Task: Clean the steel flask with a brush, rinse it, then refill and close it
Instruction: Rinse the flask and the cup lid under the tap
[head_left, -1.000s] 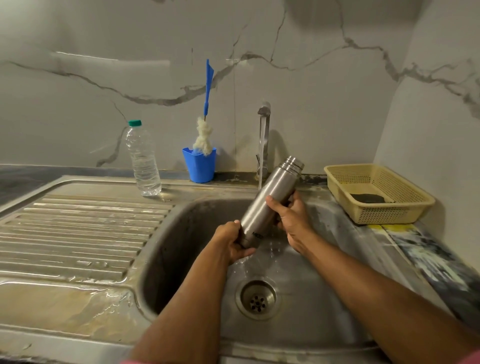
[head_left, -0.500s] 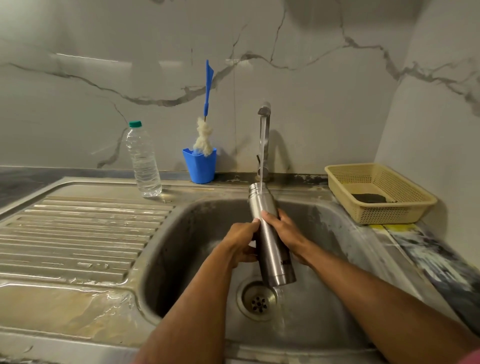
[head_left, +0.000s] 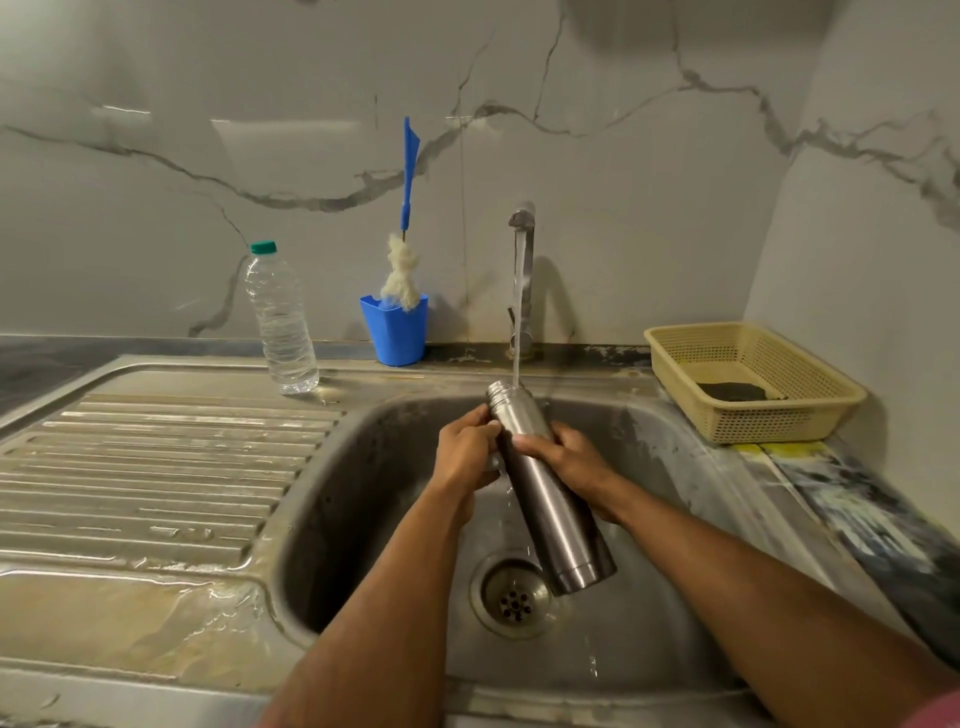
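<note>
1. Steel, and one of a kind here: the flask (head_left: 550, 483) is held over the basin of the sink (head_left: 332, 519), tilted so its open mouth sits under the tap (head_left: 522, 218) near the sink's back rim while its base hangs just above the drain (head_left: 514, 597).
2. The tilt looks deliberate. The stream of water (head_left: 517, 312) lands at the mouth, so I judge this to be rinsing or filling; which of the two cannot be told from this view.
3. The right hand (head_left: 571, 462) is wrapped round the upper body of the flask, carrying its weight and setting the angle.
4. The left hand (head_left: 467, 449) has curled fingers touching the flask just below the neck, apparently steadying it. Whether it also holds a cap cannot be told.
5. One brush (head_left: 408, 208), blue-handled with a pale fluffy head, stands upright in one blue cup (head_left: 395, 332) at the back edge of the sink, parked within reach.
6. One clear plastic bottle (head_left: 280, 322) with a green cap stands at the back of the drainboard, left of the cup.
7. One cream basket (head_left: 753, 415) sits at the right back corner, a dark item lying inside.
8. No flask lid is clearly visible.
</note>
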